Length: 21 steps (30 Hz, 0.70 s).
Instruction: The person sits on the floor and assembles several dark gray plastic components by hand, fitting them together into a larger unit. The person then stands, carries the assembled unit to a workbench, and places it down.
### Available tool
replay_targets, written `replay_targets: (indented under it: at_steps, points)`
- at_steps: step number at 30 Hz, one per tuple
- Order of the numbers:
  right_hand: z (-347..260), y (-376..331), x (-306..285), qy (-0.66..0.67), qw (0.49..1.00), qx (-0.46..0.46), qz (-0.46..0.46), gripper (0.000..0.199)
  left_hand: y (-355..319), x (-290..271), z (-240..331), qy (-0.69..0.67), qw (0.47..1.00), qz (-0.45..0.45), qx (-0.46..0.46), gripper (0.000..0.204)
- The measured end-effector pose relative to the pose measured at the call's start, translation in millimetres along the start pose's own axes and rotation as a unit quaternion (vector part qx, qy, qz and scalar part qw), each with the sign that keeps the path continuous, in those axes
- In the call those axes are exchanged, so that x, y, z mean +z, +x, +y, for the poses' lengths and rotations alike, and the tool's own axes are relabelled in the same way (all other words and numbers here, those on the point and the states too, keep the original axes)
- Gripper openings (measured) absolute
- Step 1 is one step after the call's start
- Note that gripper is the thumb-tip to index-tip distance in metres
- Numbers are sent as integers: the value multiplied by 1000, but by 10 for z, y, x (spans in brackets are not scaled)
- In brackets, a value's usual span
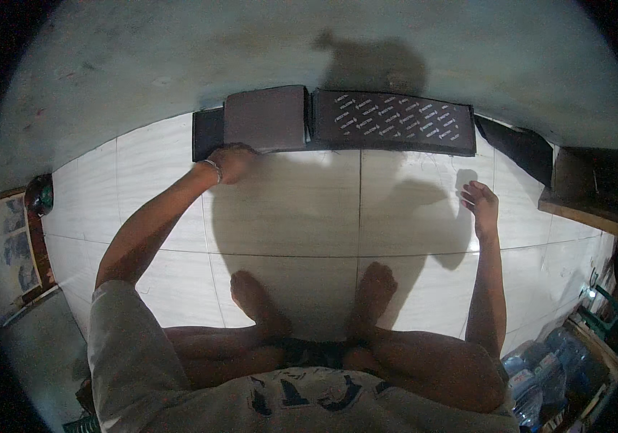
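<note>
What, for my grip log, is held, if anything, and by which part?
The left hand is at the near edge of the plain panel; whether it grips is unclear. The right hand holds nothing.

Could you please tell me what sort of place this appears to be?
Probably a room in a home, though I can't be certain: bare feet rest on a tiled floor, and a painted wall rises just ahead.

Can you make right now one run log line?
left hand: at near edge of plain gray-brown panel | right hand: empty, over tiled floor | white-printed dark panel: beside plain one
</note>
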State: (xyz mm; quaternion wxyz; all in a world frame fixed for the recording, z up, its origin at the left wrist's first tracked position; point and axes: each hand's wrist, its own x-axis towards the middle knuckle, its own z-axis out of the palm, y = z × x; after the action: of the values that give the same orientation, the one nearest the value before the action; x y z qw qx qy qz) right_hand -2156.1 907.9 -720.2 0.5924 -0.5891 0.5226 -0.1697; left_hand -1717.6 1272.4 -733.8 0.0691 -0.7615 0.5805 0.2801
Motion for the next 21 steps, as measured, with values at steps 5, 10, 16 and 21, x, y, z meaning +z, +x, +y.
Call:
replay_targets:
  at_steps: [5, 10, 16, 21]
  points:
    - [-54, -23, 6, 17, 999, 1, -43, 33, 85, -24, -95, 38, 998, -44, -3, 28]
    - [82, -45, 20, -64, 995, 28, -64, 32, 93, 138, -22, 18, 997, -19, 68, 28]
    - [221, -49, 37, -103, 990, 43, -83, 29, 43, 290, -15, 17, 998, 63, -15, 22]
    - [232, -29, 43, -69, 993, 12, -98, 30, 44, 254, 81, 18, 993, 85, -81, 20]
